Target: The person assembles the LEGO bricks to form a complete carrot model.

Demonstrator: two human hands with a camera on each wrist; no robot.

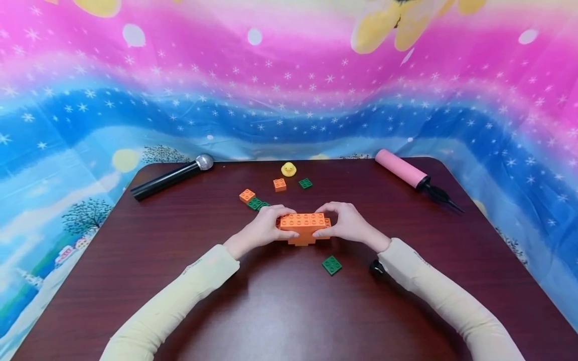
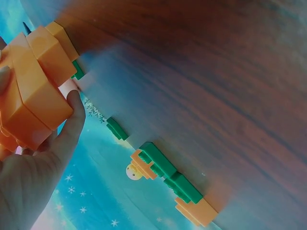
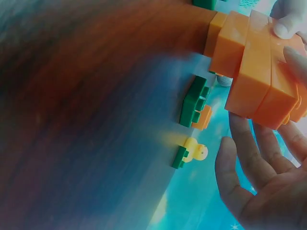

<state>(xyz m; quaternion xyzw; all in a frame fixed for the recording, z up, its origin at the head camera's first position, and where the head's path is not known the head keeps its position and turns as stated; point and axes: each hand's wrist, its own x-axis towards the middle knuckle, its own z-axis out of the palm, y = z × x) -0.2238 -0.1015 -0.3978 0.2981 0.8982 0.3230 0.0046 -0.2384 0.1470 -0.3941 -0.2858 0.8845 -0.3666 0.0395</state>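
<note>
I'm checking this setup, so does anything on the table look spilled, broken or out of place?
Nothing looks spilled or broken. Mildly odd: one square green plastic brick lies alone on the near side of the stepped orange plastic-brick build, while the other loose orange and green bricks lie farther off.

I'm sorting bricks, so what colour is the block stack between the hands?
The block stack is orange, clearest in the head view.

Dark reddish-brown tabletop (image 1: 271, 321), black microphone (image 1: 167, 179) back left, yellow duck (image 1: 288, 169) back centre, orange block (image 1: 279, 185) and green block (image 1: 305, 183) just before it, orange-and-green block row (image 1: 253, 202) nearer, square green piece (image 1: 331, 265) nearest, pink pump (image 1: 401, 168) back right
</note>
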